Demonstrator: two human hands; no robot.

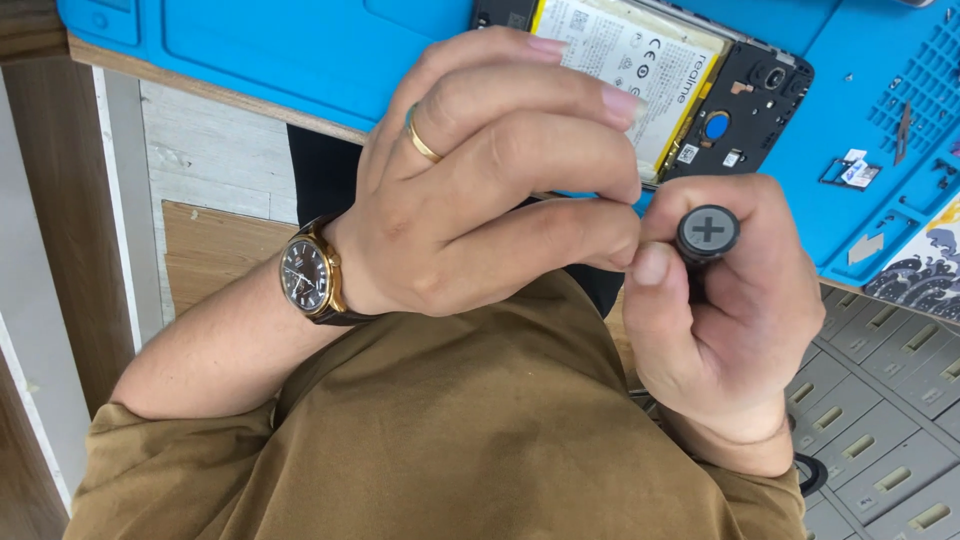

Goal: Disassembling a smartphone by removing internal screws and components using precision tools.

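Note:
My right hand [730, 330] is closed around a dark screwdriver [708, 231]. Its round cap, marked with a cross, faces the camera, and the shaft is hidden inside my fist. My left hand [480, 190] wears a gold ring [422, 140] and a brown wristwatch [305, 272]. Its fingers are curled, with the fingertips pressed against my right thumb beside the cap. Whatever sits between those fingertips is hidden. Behind both hands an opened phone [745, 100] lies on a blue work mat [300, 50], showing its white battery [630, 60] and black inner frame.
Small loose parts [852, 172] and a thin tool [903, 130] lie in the mat's moulded compartments at the right. The mat rests on a wooden table edge [200, 88]. A grey cabinet of small drawers [880, 400] stands at the lower right. My brown shirt fills the bottom.

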